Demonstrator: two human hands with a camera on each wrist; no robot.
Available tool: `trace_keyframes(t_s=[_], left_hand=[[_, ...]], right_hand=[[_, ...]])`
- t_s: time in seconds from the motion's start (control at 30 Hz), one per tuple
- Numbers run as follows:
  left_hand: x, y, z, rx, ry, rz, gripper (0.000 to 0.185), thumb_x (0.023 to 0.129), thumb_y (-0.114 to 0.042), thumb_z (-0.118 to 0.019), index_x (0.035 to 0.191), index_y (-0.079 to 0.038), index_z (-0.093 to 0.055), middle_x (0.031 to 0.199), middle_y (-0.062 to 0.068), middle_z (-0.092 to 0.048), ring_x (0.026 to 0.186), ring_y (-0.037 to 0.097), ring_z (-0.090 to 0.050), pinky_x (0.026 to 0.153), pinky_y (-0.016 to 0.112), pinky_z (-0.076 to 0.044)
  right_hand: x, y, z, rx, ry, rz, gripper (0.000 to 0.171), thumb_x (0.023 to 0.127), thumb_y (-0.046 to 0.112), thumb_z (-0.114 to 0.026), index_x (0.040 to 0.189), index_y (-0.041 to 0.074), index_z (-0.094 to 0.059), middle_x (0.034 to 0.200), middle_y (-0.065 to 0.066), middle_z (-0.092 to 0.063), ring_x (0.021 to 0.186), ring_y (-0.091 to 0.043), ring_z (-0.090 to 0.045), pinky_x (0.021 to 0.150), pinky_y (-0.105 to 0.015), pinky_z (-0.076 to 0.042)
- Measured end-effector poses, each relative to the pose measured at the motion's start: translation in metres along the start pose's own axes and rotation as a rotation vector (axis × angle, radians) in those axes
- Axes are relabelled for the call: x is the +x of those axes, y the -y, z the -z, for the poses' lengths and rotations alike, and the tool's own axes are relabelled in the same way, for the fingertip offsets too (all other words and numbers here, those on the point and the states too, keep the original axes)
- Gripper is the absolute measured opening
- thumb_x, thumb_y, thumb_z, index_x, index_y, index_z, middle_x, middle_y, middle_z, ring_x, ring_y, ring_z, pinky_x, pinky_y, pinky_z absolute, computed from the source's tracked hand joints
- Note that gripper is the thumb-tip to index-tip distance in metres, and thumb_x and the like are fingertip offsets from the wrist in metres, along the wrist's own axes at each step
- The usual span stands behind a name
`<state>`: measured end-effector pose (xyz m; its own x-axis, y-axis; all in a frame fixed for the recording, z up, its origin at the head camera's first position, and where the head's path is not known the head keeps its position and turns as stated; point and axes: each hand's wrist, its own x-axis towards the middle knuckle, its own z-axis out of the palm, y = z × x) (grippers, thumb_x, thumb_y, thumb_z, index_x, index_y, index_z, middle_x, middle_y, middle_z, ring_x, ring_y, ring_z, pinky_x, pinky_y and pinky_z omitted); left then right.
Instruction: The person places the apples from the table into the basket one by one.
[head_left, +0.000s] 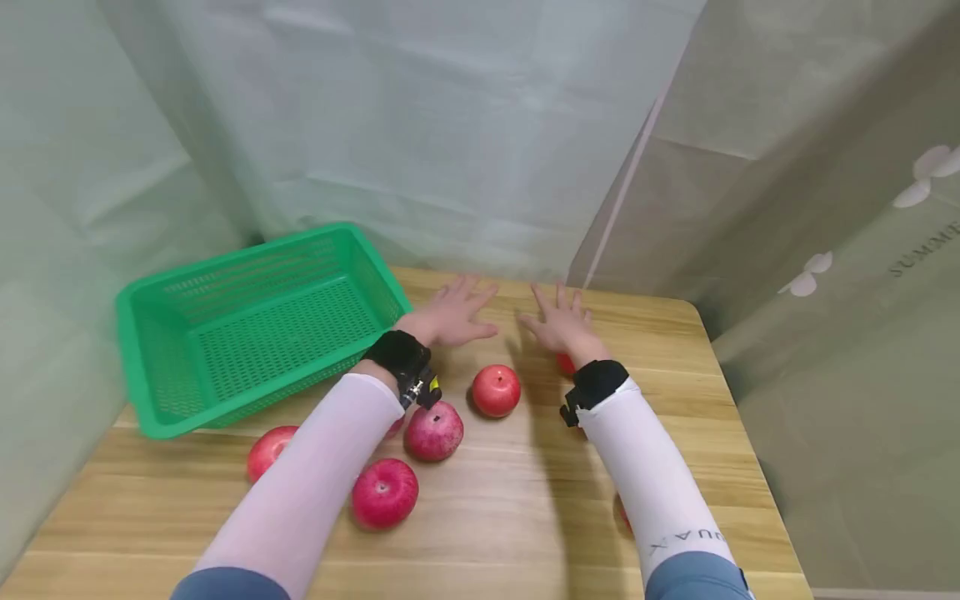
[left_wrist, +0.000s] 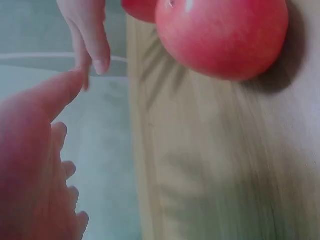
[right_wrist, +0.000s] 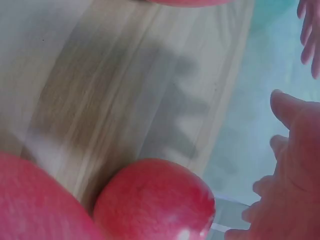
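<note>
Both hands reach out over the far part of the wooden worktop [head_left: 675, 433], palms down, fingers straight and spread, holding nothing. Left hand [head_left: 452, 312] hovers just right of the green basket [head_left: 161, 367], its forearm in a smooth white sleeve running back toward the near left, with a black wrist strap behind the hand. Right hand [head_left: 561, 323] lies beside it to the right, thumbs near each other but apart, and its white sleeve also ends at a black strap.

Nearest the hands is a round, glossy red apple [head_left: 496, 390], sitting on the worktop between the two wrists, touched by neither. Part of another red fruit [head_left: 565, 363] peeps out under the right wrist; whether the hand touches it cannot be told.

Nearer and to the left lie three more: a duller, speckled crimson fruit [head_left: 433, 431] just beside the left wrist strap, a shiny red apple [head_left: 385, 492] with a dimpled top near it, and another red apple [head_left: 268, 451] partly hidden by the left sleeve.

Rectangular in shape, the basket is plastic with perforated mesh walls and floor and a solid rim, standing at the far left corner. Pale, light-grained planks make up the worktop, with a rounded far right corner. Creased pale sheeting hangs behind.
</note>
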<state>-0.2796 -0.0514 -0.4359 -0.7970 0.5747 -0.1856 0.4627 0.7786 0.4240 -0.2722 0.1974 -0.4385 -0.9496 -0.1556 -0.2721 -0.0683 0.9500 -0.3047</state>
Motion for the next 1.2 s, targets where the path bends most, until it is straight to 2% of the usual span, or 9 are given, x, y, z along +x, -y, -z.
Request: trace_keyframes(t_s=[0.17,0.3,0.4,0.5,0.67,0.8,0.97,1.03,1.2], left_hand=[[-0.027,-0.010,0.016,-0.059,-0.070,-0.086,0.082,0.108,-0.053,-0.052,0.173,-0.016,-0.018,0.176,0.024,-0.009,0.162,0.043,-0.006,0.128,0.061,-0.011],[-0.054,0.004,0.026,-0.113,-0.152,-0.124,0.080,0.108,-0.049,-0.058,0.173,-0.018,-0.022,0.174,0.023,-0.018,0.159,0.042,-0.022,0.125,0.061,-0.024],[-0.082,0.021,0.036,-0.122,-0.222,-0.116,0.078,0.108,-0.046,-0.060,0.172,-0.016,-0.026,0.171,0.022,-0.025,0.154,0.042,-0.031,0.122,0.061,-0.030],[-0.112,0.038,0.047,-0.127,-0.286,-0.070,0.075,0.109,-0.042,-0.062,0.170,-0.013,-0.030,0.168,0.021,-0.029,0.152,0.042,-0.034,0.120,0.062,-0.033],[-0.170,0.063,0.065,-0.146,-0.370,0.012,0.075,0.109,-0.040,-0.062,0.170,-0.012,-0.029,0.169,0.021,-0.027,0.154,0.046,-0.030,0.118,0.068,-0.031],[-0.218,0.087,0.070,-0.174,-0.493,0.080,0.073,0.109,-0.035,-0.062,0.170,-0.012,-0.029,0.168,0.024,-0.029,0.152,0.051,-0.029,0.115,0.074,-0.028],[-0.266,0.118,0.055,-0.241,-0.703,0.201,0.066,0.111,-0.025,-0.057,0.170,-0.011,-0.031,0.166,0.030,-0.030,0.149,0.057,-0.028,0.115,0.077,-0.023],[-0.281,0.128,0.046,-0.275,-0.775,0.261,0.065,0.111,-0.022,-0.055,0.170,-0.011,-0.030,0.167,0.030,-0.029,0.148,0.058,-0.029,0.118,0.070,-0.024],[-0.313,0.147,0.025,-0.385,-0.865,0.422,0.071,0.110,-0.022,-0.051,0.172,-0.010,-0.020,0.173,0.027,-0.015,0.154,0.055,-0.017,0.124,0.060,-0.015]], right_hand=[[-0.010,-0.009,0.002,-0.006,0.018,0.044,0.080,0.107,0.069,-0.038,0.174,0.031,-0.015,0.177,-0.020,0.009,0.159,-0.052,0.012,0.124,-0.070,-0.003],[-0.020,-0.017,0.003,-0.038,-0.014,0.116,0.076,0.109,0.064,-0.041,0.173,0.028,-0.023,0.177,-0.023,-0.001,0.159,-0.053,0.004,0.124,-0.071,-0.008],[-0.025,-0.021,0.006,-0.059,-0.025,0.153,0.073,0.109,0.060,-0.044,0.172,0.026,-0.028,0.175,-0.027,-0.008,0.159,-0.054,0.001,0.124,-0.071,-0.009],[-0.031,-0.028,0.009,-0.076,-0.022,0.171,0.070,0.109,0.054,-0.051,0.170,0.023,-0.033,0.174,-0.029,-0.014,0.159,-0.054,-0.001,0.123,-0.072,-0.013],[-0.047,-0.039,0.013,-0.059,-0.022,0.200,0.068,0.108,0.042,-0.060,0.167,0.015,-0.039,0.171,-0.033,-0.019,0.157,-0.058,-0.006,0.119,-0.077,-0.018],[-0.059,-0.048,0.018,-0.023,-0.023,0.223,0.069,0.108,0.040,-0.061,0.167,0.012,-0.038,0.171,-0.034,-0.019,0.156,-0.060,-0.008,0.118,-0.078,-0.020],[-0.074,-0.060,0.025,0.010,-0.030,0.216,0.071,0.107,0.036,-0.064,0.167,0.011,-0.037,0.172,-0.033,-0.017,0.156,-0.058,-0.012,0.117,-0.077,-0.023],[-0.079,-0.064,0.025,0.015,-0.033,0.211,0.073,0.106,0.034,-0.066,0.168,0.012,-0.036,0.172,-0.033,-0.016,0.156,-0.058,-0.012,0.116,-0.077,-0.024],[-0.091,-0.073,0.020,0.048,-0.025,0.188,0.079,0.104,0.034,-0.068,0.170,0.013,-0.030,0.173,-0.033,-0.009,0.157,-0.057,-0.009,0.116,-0.078,-0.024]])
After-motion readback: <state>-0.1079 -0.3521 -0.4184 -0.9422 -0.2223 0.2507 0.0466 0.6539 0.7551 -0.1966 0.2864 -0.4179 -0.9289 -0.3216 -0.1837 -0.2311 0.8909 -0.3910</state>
